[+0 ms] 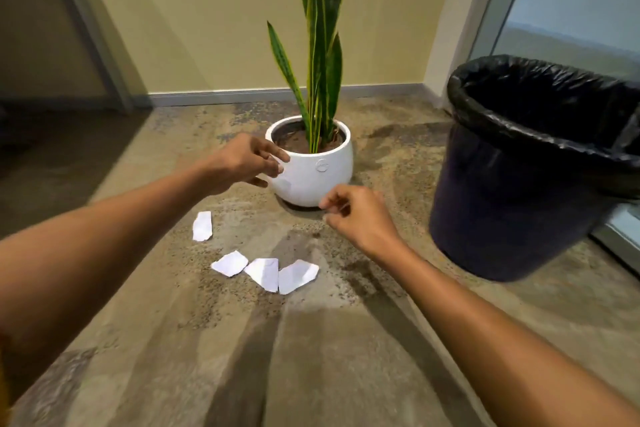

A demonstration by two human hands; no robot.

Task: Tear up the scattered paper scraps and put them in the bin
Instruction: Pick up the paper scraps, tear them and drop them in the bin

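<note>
Paper scraps, four, white, torn at the edges, are laid flat on the brown mottled floor [346, 340] in the near middle. One scrap [202, 226] is set apart to the left and farther off. Three more are found in a row nearer the camera: a left piece [229, 263], a middle piece [263, 273] and a right piece [297, 276], the last two touching or overlapping (which one cannot be told).

Bin [519, 191], dark, lined with a black bag [540, 128] folded over the rim, is stood on the floor at the right, well apart from the scraps.

Plant pot [313, 172], white and round, filled with soil, is placed at the far middle by the wall [207, 28]; tall green striped leaves [320, 45] are held upright in it.

Left hand [242, 163] is held above the floor in front of the pot's left side, fingers loosely curled; nothing is gripped.

Right hand [358, 215] is held just in front of the pot's base, thumb and fingers drawn close together; whether anything is pinched cannot be told (the fingertips are blurred).
</note>
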